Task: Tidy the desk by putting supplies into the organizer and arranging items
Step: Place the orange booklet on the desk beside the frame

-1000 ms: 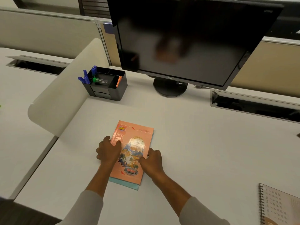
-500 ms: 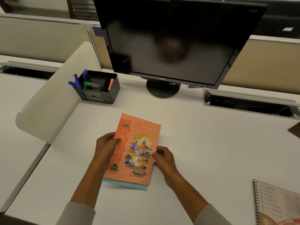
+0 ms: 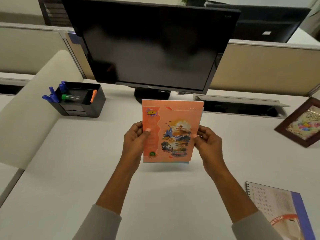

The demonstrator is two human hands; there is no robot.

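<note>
Lifted off the bench [image 3: 86, 161], the notebook [image 3: 173, 116] pointed long-ways to 12 o'clock, reading "ALL NEW"; left hand [image 3: 134, 142] and right hand [image 3: 208, 144] gripped its sides.

- I take the black flat-screen monitor [image 3: 152, 49] on its round black foot as my marker.
- Under it runs the smooth white desk [image 3: 78, 161].
- Behind it stand beige fabric partition panels [image 3: 259, 66].
- To its left, a cream rounded divider board [image 3: 34, 104] splits this desk from the next.
- Right of its foot I see a long cable slot with a grey metal flap [image 3: 242, 100].
- Beyond its upper right corner sits a second dark screen [image 3: 270, 23].
</note>
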